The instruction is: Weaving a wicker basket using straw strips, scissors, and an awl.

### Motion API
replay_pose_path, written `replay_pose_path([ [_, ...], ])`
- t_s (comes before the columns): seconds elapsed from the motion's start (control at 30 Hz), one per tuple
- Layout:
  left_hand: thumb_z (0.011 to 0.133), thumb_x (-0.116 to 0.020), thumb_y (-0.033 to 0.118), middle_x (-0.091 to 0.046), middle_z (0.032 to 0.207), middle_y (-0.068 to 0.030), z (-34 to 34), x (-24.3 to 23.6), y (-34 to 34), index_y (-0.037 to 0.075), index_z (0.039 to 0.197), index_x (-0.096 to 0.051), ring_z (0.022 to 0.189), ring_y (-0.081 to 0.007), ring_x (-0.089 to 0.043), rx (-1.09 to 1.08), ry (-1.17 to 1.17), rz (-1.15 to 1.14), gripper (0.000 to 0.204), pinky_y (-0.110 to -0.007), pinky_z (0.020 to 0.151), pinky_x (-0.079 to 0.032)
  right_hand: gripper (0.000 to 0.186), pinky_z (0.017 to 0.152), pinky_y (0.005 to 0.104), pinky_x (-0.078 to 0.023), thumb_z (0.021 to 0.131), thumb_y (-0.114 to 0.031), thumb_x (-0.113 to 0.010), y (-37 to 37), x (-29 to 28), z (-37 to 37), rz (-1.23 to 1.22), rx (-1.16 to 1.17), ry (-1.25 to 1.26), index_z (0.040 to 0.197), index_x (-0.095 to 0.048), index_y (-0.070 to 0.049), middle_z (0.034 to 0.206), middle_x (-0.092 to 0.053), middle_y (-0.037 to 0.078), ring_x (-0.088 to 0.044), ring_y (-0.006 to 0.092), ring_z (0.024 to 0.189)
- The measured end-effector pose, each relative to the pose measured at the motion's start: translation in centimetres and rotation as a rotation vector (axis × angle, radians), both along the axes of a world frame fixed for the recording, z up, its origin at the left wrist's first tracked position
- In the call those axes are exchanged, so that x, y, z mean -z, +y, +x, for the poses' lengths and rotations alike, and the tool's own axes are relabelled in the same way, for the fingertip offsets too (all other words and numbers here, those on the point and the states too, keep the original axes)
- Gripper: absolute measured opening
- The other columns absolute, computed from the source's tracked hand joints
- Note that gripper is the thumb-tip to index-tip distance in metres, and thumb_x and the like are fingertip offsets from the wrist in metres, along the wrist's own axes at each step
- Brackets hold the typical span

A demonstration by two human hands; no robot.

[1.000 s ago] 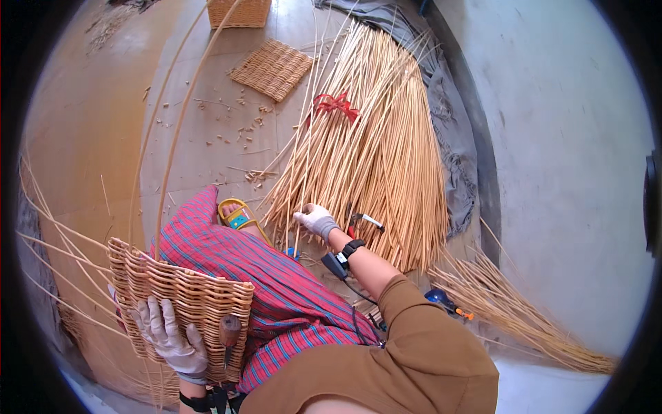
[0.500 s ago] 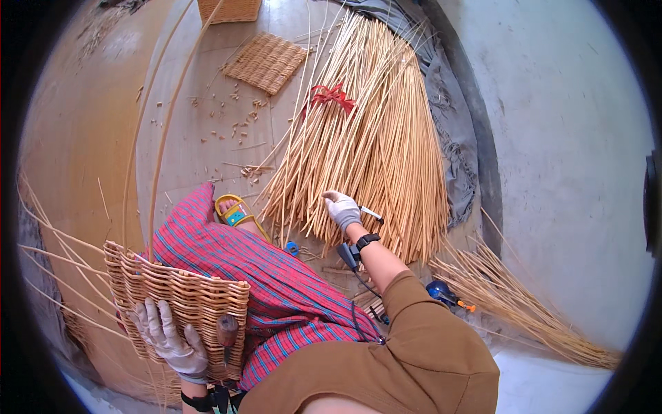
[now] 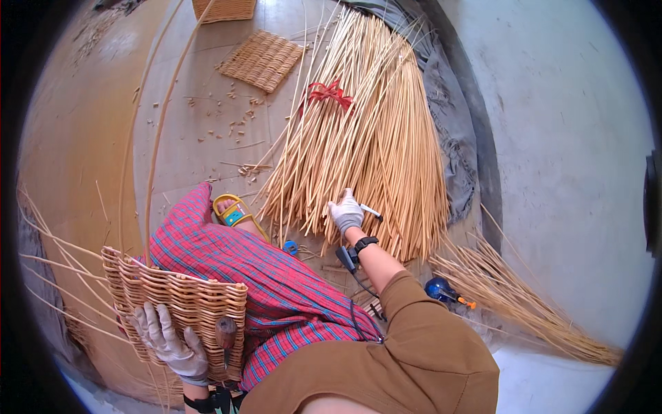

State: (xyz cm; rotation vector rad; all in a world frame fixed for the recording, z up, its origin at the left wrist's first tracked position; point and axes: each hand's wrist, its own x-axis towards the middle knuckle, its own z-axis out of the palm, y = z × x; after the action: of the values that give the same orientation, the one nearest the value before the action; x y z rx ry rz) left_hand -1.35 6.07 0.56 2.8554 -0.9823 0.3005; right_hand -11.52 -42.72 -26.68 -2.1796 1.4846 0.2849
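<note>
My left hand (image 3: 172, 341), in a pale glove, lies with stretched fingers against the outer wall of a woven wicker basket (image 3: 186, 293) on my lap. Two long canes (image 3: 153, 162) rise from its rim, and others stick out to the left. A dark-handled pointed tool (image 3: 226, 332) is stuck in the weave beside that hand. My right hand (image 3: 347, 212), also gloved, reaches to the lower ends of a large bundle of canes (image 3: 400, 138) tied with red ribbon (image 3: 331, 95). From it juts a slim white tool with a black end (image 3: 371, 212). Whether its fingertips grip a cane cannot be made out.
A square woven panel (image 3: 262, 61) and another wicker piece (image 3: 225, 8) lie on the floor beyond. Cane offcuts are scattered near my sandal (image 3: 236, 212). A blue tape measure (image 3: 290, 247), a blue bottle with orange nozzle (image 3: 441, 290) and thinner canes (image 3: 517, 307) lie around me.
My right hand has shifted slightly right among the cane ends, and its thumb and forefinger now show apart. My left hand and the basket stay almost still; the view has tilted slightly.
</note>
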Motion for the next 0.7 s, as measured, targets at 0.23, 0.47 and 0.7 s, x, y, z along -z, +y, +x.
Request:
replay_pose_path([
  [0.23,0.109,-0.048,0.032,-0.046,0.162,-0.0213,0.0,-0.2,-0.3,0.001,0.158,-0.046,0.156,-0.0449,-0.035,-0.006,0.005,-0.003,0.058,-0.060,0.130,-0.023,0.054,0.097,0.0505,-0.055,0.088,-0.039,-0.080,-0.8,0.8,-0.3,0.089,0.078,0.001,0.128,-0.060,-0.010,0.118,-0.074,0.025,-0.071,0.0431,0.112],
  [0.47,0.110,-0.047,0.039,-0.046,0.161,-0.0229,0.0,0.0,-0.1,0.002,0.157,-0.048,0.153,-0.0474,-0.038,-0.012,0.014,-0.009,0.059,-0.064,0.128,-0.025,0.052,0.095,0.0490,-0.057,0.093,-0.056,-0.070,0.6,0.1,1.7,0.100,-0.253,0.108,0.116,-0.073,-0.009,0.118,-0.076,0.022,-0.073,0.0407,0.111],
  [0.7,0.110,-0.047,0.034,-0.046,0.163,-0.0215,0.1,-0.1,-0.3,0.003,0.159,-0.046,0.155,-0.0446,-0.035,0.002,0.002,-0.025,0.058,-0.060,0.130,-0.022,0.050,0.092,0.0482,-0.060,0.088,-0.043,-0.070,0.7,0.2,3.9,0.148,-0.182,0.291,0.120,-0.078,-0.005,0.115,-0.076,0.027,-0.075,0.0408,0.109],
])
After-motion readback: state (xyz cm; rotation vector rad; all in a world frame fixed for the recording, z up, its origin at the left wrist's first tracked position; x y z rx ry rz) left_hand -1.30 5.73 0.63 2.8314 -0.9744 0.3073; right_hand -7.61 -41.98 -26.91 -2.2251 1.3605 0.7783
